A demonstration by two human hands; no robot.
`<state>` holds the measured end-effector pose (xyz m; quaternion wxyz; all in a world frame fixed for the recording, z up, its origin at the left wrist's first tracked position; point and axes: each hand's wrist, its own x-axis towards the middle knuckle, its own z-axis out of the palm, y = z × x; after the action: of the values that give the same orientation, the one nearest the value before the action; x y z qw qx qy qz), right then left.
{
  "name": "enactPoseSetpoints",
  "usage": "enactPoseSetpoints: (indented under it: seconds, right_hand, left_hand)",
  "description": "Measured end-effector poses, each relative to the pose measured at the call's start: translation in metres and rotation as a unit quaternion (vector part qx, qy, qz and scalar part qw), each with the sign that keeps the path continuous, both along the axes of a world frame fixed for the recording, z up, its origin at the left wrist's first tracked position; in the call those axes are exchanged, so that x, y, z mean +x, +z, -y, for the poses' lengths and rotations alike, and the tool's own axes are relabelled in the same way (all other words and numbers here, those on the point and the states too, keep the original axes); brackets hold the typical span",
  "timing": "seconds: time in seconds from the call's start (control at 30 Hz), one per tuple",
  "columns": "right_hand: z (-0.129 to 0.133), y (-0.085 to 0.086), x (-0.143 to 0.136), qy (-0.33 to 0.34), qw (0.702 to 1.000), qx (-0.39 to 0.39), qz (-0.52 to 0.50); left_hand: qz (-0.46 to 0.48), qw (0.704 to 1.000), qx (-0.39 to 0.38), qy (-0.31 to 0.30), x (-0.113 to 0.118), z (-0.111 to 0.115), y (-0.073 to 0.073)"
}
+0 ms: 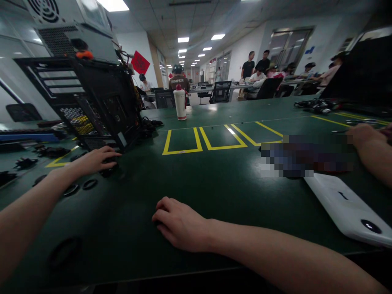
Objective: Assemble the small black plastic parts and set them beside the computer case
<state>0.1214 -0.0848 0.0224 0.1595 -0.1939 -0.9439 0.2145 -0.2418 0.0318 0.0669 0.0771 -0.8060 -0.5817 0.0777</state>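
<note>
My left hand (94, 160) reaches out on the left, beside the base of a black computer case (104, 106). Its fingers are stretched and somewhat apart, just over a small dark object (108, 171); whether they touch it I cannot tell. My right hand (182, 224) rests on the green tabletop (196, 179) near the front edge, its fingers curled under. A sliver of something dark shows beneath them, too hidden to name. Black rings lie around my left forearm, one (90, 184) close to the wrist and another (65, 251) nearer the front edge.
A grey metal unit with a fan grille (76, 36) sits on the case. Farther back stands a white bottle (180, 104) behind yellow tape outlines (183, 152). A white device (349, 204) and a blurred-out item lie right, near another person's hand (367, 141). People sit in the background.
</note>
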Motion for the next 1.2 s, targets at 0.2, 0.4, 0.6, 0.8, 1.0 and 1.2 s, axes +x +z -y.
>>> enactPoseSetpoints:
  seconds: [0.2, 0.4, 0.6, 0.8, 1.0, 1.2]
  right_hand:
    - [0.000, -0.002, -0.001, -0.005, 1.000, 0.013, -0.006]
    - [0.001, -0.003, -0.001, 0.001, 1.000, 0.011, -0.004]
    - [0.000, -0.002, 0.001, 0.005, 1.000, 0.009, 0.004]
    - [0.000, 0.001, 0.003, 0.011, 1.000, 0.026, 0.012]
    - [0.001, 0.000, 0.006, 0.018, 0.999, 0.050, 0.005]
    - [0.001, 0.003, 0.008, 0.024, 0.998, 0.056, 0.029]
  left_hand:
    - [0.019, 1.000, -0.011, 0.002, -0.001, 0.023, -0.024]
    - [0.028, 1.000, 0.002, 0.010, -0.014, 0.022, -0.036]
    - [0.016, 0.999, 0.012, 0.027, -0.021, 0.013, -0.038]
    - [-0.013, 0.997, 0.025, 0.068, 0.008, 0.018, -0.039]
    - [-0.013, 0.995, 0.064, 0.071, 0.020, 0.039, -0.045]
    - [-0.017, 0.996, 0.056, 0.072, 0.006, 0.051, -0.045]
